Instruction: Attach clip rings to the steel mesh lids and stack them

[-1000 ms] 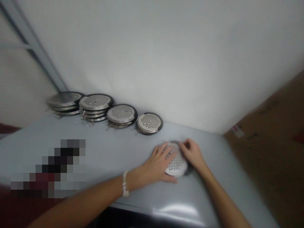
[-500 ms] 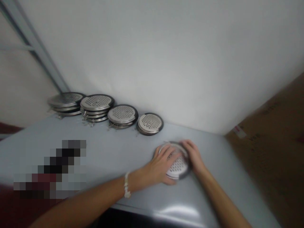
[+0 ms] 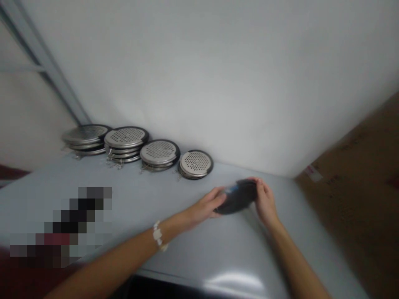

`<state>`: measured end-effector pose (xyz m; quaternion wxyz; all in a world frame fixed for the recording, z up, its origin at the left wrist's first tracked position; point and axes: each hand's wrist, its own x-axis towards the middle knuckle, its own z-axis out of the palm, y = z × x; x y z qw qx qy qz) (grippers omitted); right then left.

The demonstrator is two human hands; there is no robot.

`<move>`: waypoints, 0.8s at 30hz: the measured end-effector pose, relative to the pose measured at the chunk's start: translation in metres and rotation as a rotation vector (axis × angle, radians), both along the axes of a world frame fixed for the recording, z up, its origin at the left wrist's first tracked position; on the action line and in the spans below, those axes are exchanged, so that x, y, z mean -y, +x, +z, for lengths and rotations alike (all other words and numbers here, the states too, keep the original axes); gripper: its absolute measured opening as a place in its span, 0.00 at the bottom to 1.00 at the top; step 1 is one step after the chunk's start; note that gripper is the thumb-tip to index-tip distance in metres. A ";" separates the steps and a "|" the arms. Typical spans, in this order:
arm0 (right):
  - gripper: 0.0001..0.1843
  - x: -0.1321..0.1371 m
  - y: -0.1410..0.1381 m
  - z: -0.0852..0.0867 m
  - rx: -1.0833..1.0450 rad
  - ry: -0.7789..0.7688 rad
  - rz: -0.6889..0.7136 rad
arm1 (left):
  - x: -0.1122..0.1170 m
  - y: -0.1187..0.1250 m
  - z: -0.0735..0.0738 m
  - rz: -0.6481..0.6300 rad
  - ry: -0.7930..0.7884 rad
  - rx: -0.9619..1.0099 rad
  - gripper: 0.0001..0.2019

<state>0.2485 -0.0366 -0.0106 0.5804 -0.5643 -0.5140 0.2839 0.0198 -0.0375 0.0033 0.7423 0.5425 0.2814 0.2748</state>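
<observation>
Between both hands is a round perforated metal disc [image 3: 238, 199] with a black rim, tilted so a dark face shows, with a small blue patch near its upper edge. My left hand [image 3: 210, 204] grips its left side, thumb on the dark face. At the right edge my right hand [image 3: 264, 199] is closed around the rim. Motion blurs the disc, and its metal face is hidden. Behind them on the grey table [image 3: 174, 236], a small stack of similar perforated discs [image 3: 196, 163] is nearest to my hands.
Further left along the wall stand more stacks of discs: a slightly larger one [image 3: 159, 153], a taller one [image 3: 126, 137] and a far-left one [image 3: 85, 135], with small chains or clasps hanging out. A brown cardboard surface [image 3: 352, 207] borders the table's right. A blurred-out patch covers the left.
The disc was lying with its perforated metal face up, my left hand flat over it. Now it is lifted and turned over, dark side showing, held at both edges.
</observation>
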 end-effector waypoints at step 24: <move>0.25 -0.025 0.050 -0.028 -0.078 -0.267 -0.028 | -0.029 -0.020 -0.040 0.059 1.415 -0.976 0.15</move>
